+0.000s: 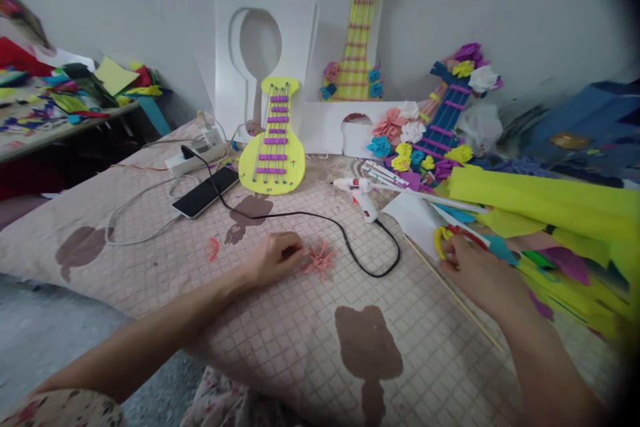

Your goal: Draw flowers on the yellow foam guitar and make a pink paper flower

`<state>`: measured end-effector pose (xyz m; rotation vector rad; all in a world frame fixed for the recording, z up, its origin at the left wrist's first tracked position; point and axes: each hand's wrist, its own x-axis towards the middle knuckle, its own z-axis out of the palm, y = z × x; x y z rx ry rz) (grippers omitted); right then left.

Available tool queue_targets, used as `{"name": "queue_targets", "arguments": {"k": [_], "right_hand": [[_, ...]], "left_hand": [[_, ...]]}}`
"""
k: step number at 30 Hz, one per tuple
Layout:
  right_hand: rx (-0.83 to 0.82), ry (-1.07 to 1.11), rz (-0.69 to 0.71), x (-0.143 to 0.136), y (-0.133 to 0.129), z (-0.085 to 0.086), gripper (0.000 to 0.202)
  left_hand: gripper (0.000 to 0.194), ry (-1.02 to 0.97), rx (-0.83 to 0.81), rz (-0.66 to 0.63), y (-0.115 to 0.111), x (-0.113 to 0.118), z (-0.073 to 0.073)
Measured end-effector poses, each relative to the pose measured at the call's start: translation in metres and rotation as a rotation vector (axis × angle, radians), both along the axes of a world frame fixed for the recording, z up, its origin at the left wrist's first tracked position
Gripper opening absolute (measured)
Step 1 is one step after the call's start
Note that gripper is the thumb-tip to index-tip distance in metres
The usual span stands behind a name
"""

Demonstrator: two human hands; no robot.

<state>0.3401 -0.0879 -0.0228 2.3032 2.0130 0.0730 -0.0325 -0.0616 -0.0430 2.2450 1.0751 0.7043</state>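
My left hand (277, 259) is closed in a pinch on the left edge of a pink paper flower (321, 260) above the tablecloth. On the right, my right hand (480, 273) has its fingers on the yellow and red handles of a pair of scissors (442, 240). The scissors lie beside a white sheet (413, 217) and coloured paper. A thin wooden stick (457, 297) rests just left of my right hand. Between and beyond the hands is a white glue gun (364, 200) with a black cord. A small pink scrap (213, 249) lies left of my left hand.
A yellow paper guitar (273, 157) leans at the back, near a phone (206, 193) and a power strip (195, 159). Flower-trimmed guitars (443, 120) stand against the wall. Yellow sheets (545, 203) pile up at right. The black cord (300, 213) loops across the table.
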Motion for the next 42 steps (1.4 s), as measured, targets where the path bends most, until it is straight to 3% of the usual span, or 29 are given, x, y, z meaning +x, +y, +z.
{"name": "queue_targets", "arguments": {"k": [8,14,21,24,26,29,31,33,37,42], "right_hand": [[0.114,-0.034,0.061,-0.008,-0.003,0.013,0.013],[-0.078,-0.087,0.081,-0.026,-0.007,0.012,0.016],[-0.087,-0.099,0.124,-0.027,-0.008,0.008,0.013],[-0.01,-0.069,0.135,-0.024,-0.009,0.011,0.012],[0.094,0.005,0.123,-0.024,-0.01,0.014,0.011],[0.189,0.316,0.218,-0.035,-0.011,0.017,0.012],[0.146,0.519,0.315,-0.05,-0.014,0.016,0.014],[0.069,0.591,0.402,-0.068,-0.018,0.011,0.018],[0.046,0.479,0.529,-0.093,-0.026,-0.005,0.015],[0.081,0.259,0.489,-0.1,-0.026,-0.018,0.007]], "left_hand": [[0.028,0.039,0.005,-0.053,0.002,-0.001,0.002],[0.028,0.076,0.047,-0.088,0.005,0.001,0.003],[0.025,0.039,0.053,-0.126,0.003,-0.005,0.002],[0.023,0.044,0.018,-0.128,0.005,-0.007,0.002],[0.023,0.044,-0.011,-0.136,0.006,-0.008,0.003],[0.024,0.035,-0.04,-0.148,0.007,-0.008,0.004],[0.025,0.034,-0.049,-0.154,0.008,-0.009,0.004],[0.024,0.037,-0.051,-0.164,0.008,-0.01,0.003],[0.023,0.047,-0.022,-0.18,0.006,-0.011,0.001],[0.022,0.043,0.047,-0.159,0.001,-0.004,0.002]]}}
